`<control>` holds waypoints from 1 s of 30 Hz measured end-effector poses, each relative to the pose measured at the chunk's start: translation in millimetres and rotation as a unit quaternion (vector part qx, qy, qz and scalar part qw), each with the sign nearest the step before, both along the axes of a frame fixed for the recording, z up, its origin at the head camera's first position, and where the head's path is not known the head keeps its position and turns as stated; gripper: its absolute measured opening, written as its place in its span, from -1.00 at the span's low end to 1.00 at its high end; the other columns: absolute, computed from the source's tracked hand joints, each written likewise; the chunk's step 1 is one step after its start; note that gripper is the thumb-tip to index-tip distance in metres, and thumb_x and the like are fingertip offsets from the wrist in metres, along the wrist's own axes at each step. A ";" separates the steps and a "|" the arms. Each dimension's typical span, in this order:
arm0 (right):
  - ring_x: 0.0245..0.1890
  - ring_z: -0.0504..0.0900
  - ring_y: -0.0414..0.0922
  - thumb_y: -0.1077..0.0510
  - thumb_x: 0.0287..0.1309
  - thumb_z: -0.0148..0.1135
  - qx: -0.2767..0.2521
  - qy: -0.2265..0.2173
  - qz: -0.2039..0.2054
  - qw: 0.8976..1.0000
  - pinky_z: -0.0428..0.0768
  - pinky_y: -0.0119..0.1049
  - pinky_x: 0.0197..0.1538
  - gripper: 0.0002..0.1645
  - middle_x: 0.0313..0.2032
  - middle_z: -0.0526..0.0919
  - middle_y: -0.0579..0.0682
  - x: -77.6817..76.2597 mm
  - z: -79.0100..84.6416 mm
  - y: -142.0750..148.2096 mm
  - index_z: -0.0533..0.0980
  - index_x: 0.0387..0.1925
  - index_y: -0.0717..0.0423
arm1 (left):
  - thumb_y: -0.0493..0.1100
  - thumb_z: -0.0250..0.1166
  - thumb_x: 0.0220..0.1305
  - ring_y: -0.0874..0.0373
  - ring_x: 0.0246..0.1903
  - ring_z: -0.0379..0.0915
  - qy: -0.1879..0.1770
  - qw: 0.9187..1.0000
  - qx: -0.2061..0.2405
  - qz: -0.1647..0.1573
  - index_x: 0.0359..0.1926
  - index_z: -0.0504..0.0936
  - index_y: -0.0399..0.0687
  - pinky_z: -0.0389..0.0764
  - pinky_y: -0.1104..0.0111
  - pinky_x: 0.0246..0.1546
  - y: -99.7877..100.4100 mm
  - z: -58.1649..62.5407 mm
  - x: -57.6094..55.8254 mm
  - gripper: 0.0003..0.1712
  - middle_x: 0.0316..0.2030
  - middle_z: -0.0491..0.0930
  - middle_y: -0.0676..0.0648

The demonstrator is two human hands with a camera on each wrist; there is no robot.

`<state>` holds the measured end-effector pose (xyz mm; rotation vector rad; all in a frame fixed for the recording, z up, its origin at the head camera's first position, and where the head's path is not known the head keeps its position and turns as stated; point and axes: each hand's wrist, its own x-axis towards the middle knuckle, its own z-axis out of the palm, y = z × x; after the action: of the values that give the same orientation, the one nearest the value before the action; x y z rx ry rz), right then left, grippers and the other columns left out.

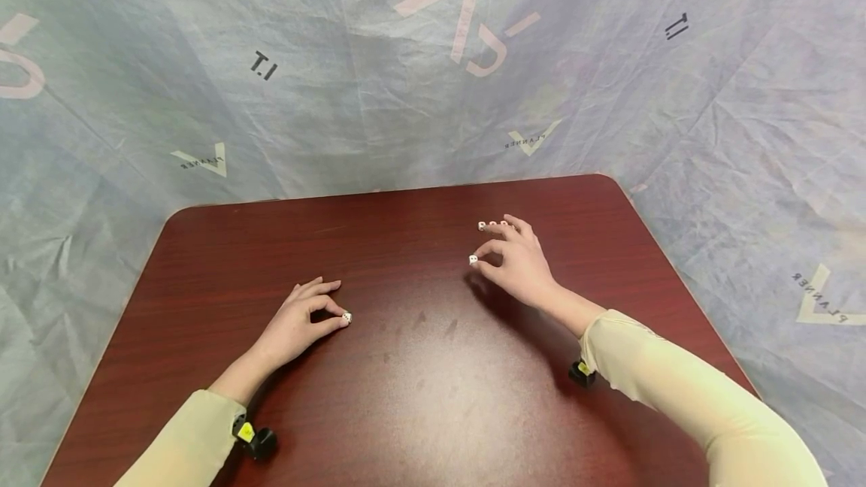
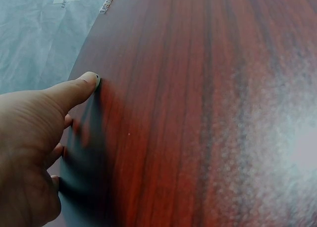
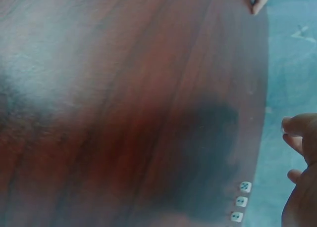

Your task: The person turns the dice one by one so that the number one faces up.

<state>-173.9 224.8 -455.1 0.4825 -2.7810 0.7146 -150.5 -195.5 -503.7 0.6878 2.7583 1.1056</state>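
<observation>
My left hand is low over the left half of the table, pinching a white die between thumb and forefinger. Only a sliver of that die shows past the thumb in the left wrist view. Farther back on the right, my right hand pinches another white die, its other fingers spread. A shadow falls on the wood below this hand. Just beyond it lies a row of white dice, partly hidden by the fingers. Several of these dice appear at the bottom of the right wrist view.
The dark red wooden table has rounded back corners and a glare patch in front. Grey printed cloth hangs behind it and along both sides. A black wrist device sits at the left cuff, another at the right.
</observation>
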 end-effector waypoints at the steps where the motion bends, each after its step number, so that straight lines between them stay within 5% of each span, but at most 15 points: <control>1: 0.51 0.10 0.17 -0.05 0.12 0.54 0.003 -0.001 0.000 1.000 0.09 0.27 0.47 -0.89 0.29 0.55 0.03 0.0 -3.0 0.5 0.77 -0.32 -0.18 | -0.01 0.51 0.25 -0.24 0.51 0.02 -0.001 1.000 0.000 0.000 -0.26 0.78 0.31 -0.17 -0.23 0.50 0.0 -0.1 0.1 -0.93 0.38 0.44 -0.13; 12: 0.45 0.19 0.29 -0.03 0.09 0.57 0.018 0.008 0.011 1.000 0.16 0.30 0.42 -0.87 0.21 0.60 0.10 2.0 -27.9 0.4 0.79 -0.32 -0.15 | -0.04 0.52 0.25 -0.25 0.51 0.01 -0.003 1.000 -0.001 0.001 -0.26 0.79 0.27 -0.18 -0.23 0.50 1.5 1.5 0.3 -0.93 0.38 0.44 -0.15; 30: 0.46 0.17 0.28 -0.01 0.12 0.56 0.020 -0.010 0.009 1.000 0.14 0.32 0.43 -0.89 0.21 0.61 0.11 3.8 -34.4 0.5 0.79 -0.31 -0.14 | -0.02 0.52 0.24 -0.24 0.51 0.02 0.001 1.000 -0.002 0.001 -0.26 0.78 0.31 -0.17 -0.22 0.51 0.5 0.3 -0.7 -0.92 0.38 0.44 -0.14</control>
<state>-170.1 225.3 -489.4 0.5123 -2.8180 0.6720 -151.1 -194.9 -503.4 0.6858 2.7635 1.0995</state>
